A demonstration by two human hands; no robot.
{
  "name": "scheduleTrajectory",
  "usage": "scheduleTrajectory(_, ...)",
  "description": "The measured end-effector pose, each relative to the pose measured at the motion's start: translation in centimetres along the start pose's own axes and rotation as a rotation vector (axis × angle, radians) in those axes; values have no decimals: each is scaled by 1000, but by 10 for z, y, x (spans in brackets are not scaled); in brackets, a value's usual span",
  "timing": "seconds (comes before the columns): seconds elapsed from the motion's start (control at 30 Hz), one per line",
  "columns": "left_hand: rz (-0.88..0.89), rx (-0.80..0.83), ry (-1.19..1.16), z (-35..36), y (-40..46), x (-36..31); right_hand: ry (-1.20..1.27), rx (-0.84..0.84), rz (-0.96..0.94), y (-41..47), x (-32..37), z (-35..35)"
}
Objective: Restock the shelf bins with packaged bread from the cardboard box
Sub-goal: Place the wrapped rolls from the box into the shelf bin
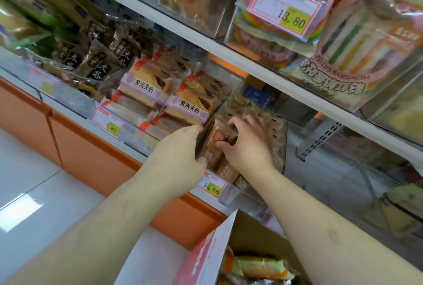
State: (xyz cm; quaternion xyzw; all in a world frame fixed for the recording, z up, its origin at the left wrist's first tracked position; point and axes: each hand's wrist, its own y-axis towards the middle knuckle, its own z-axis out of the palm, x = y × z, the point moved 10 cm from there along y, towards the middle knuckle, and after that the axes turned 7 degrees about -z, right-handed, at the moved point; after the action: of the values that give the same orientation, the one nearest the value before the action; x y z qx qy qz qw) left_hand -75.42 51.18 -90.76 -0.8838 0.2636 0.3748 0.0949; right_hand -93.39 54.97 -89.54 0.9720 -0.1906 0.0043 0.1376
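White metal shelving (pixel 229 52) fills the view, tier over tier of clear bins, and the action is down on the lower tier, where both hands are working inside one clear plastic shelf bin (pixel 282 147) with the yellow 15.60 price tag (pixel 211 187) on its front. Below it, at the bottom of the frame, sits the open brown cardboard box (pixel 256 232) with more wrapped bread visible inside, so there looks to be plenty left to load. Next door, the bin of purple-labelled sandwich bread packs (pixel 190 106) is stacked high and leaning towards the shared divider, and that is the first worry: a nudge against that wall could tip those packs over into the wrong bin. Now the left hand (pixel 183 147), fingers and thumb curled round a thin dark divider panel (pixel 204 136), holding it upright at the bin's left edge; if that grip slips, the panel could flop onto the fresh stock. The right hand (pixel 247 145) is curled over a golden-brown bread pack in clear wrap (pixel 214 145), pressing it down among the others; whether it truly grips or only pushes, I can't tell for sure. Press too hard and soft bread squashes, or the slick wrap skids and the pack slides out over the front lip.
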Motion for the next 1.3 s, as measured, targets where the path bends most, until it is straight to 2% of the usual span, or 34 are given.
scheduleTrajectory(0.27,25,2,5,-7,-5,-5,146,23,45,-24,-10,-18)
scheduleTrajectory(0.43,189,-32,58,-12,-20,-32,305,-82,69,-72,-29,-57)
scheduleTrajectory(0.57,292,34,47,0,-48,-63,348,-90,75,-140,-60,-90)
scheduleTrajectory(0.67,363,126,68,17,-75,-88,341,-125,157,-204,-102,-110)
scheduleTrajectory(0.8,422,197,93,36,-107,-116,386,-138,391,-288,-174,-113)
scheduleTrajectory(0.87,440,233,84,47,-121,-129,351,-50,507,-327,-207,-102)
scheduleTrajectory(0.93,457,272,95,61,-134,-140,265,141,560,-360,-226,-81)
scheduleTrajectory(1.0,466,300,115,74,-146,-149,186,345,524,-381,-231,-58)
scheduleTrajectory(1.07,476,328,121,86,-158,-159,111,463,472,-390,-228,-43)
scheduleTrajectory(1.2,520,371,168,106,-179,-175,14,493,397,-392,-224,-31)
scheduleTrajectory(1.3,528,402,211,116,-191,-177,58,444,440,-391,-232,-37)
